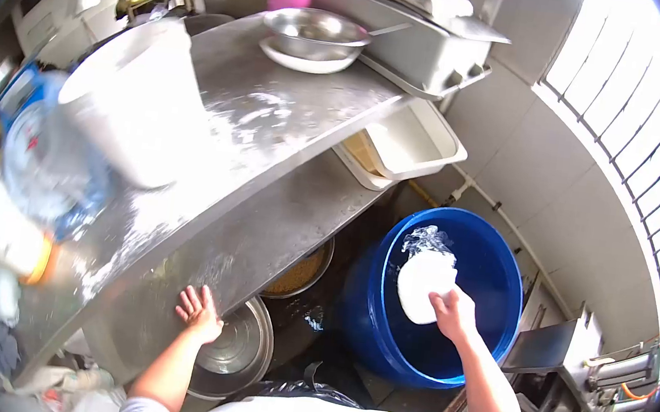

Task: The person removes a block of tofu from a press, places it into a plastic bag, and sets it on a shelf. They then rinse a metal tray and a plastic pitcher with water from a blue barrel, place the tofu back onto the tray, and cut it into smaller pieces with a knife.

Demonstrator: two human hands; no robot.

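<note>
A large blue barrel (pixel 362 315) stands on the floor in front of me, to the right. Over its opening, my right hand (pixel 458 314) grips the edge of a bright white, rounded, bowl-like vessel (pixel 421 285), thumb on top. Clear, glinting splashes that look like water (pixel 429 240) show just beyond it. My left hand (pixel 199 317) is spread with nothing in it, at the front edge of the lower steel shelf (pixel 237 232). Below that hand sits a round metal lid or pan (pixel 231 345).
On the floured steel table (pixel 276 106) stand a white bucket (pixel 134 102) and a metal bowl (pixel 309 31). White trays (pixel 419 139) lie on the shelf. A pan of brownish grains (pixel 299 274) sits beneath. Metal equipment with hoses (pixel 589 358) is at right.
</note>
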